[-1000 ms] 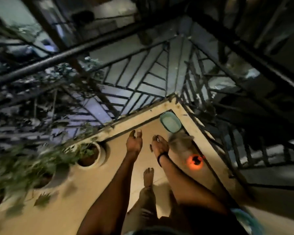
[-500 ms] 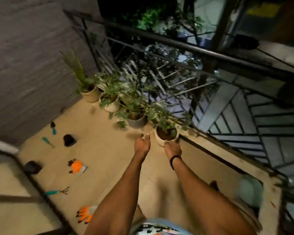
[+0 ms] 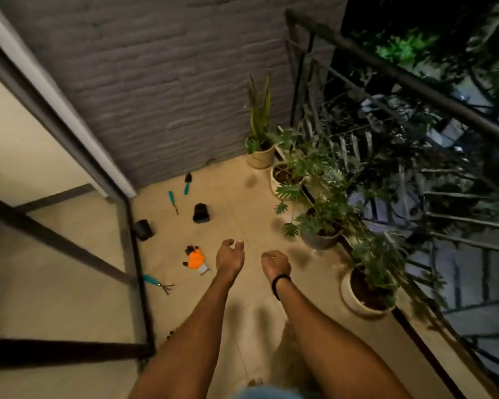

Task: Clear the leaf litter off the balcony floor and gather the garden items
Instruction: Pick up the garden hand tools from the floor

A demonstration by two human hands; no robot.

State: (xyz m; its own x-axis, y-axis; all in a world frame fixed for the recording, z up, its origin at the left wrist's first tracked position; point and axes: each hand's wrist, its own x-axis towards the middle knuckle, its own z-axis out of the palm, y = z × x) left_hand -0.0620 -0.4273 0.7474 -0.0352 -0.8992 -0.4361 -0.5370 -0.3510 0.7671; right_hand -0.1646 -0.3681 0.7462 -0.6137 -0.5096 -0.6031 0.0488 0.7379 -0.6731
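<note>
Plainly, nothing is held: left hand [image 3: 229, 258] and right hand [image 3: 275, 264] hang loosely curled over the floor [image 3: 236, 194]. Just beside them an orange glove [image 3: 196, 259] is seen — judged soft and light, best pinched at its cuff; the stiff hand rake [image 3: 158, 282], by its teal handle.

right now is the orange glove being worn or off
Off. The orange glove lies on the floor, left of the bare left hand; the right hand is bare too.
</note>
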